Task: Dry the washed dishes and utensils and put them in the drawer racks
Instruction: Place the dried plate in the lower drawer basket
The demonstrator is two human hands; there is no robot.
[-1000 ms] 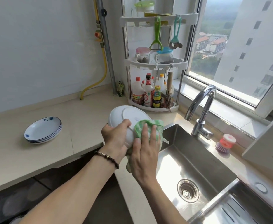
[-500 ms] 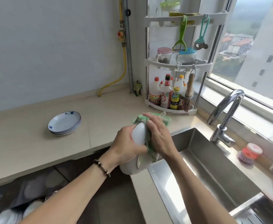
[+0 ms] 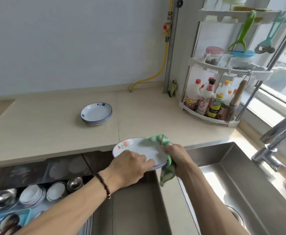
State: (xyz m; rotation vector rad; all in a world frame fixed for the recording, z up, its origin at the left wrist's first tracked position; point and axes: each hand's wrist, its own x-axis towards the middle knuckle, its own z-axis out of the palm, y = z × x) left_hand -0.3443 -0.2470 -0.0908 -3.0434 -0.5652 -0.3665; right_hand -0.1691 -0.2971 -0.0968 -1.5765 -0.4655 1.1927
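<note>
One head-worn wide-angle view looks forward and down, close over the hands (image 3: 149,161) at lower centre. The worktop (image 3: 54,119) crosses mid-frame, the sink (image 3: 240,175) fills the lower right, and an open drawer (image 3: 37,197) lies lower left.

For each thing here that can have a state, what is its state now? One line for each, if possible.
Plate: held roughly level, face up, being wiped.
Cloth: bunched, on the plate, one end hanging down.
Left hand: grips the plate's near edge.
Right hand: grips the cloth.
Stack of plates: on the counter, untouched.
Drawer: open, bowls inside.
Tap: no water seen running.
</note>
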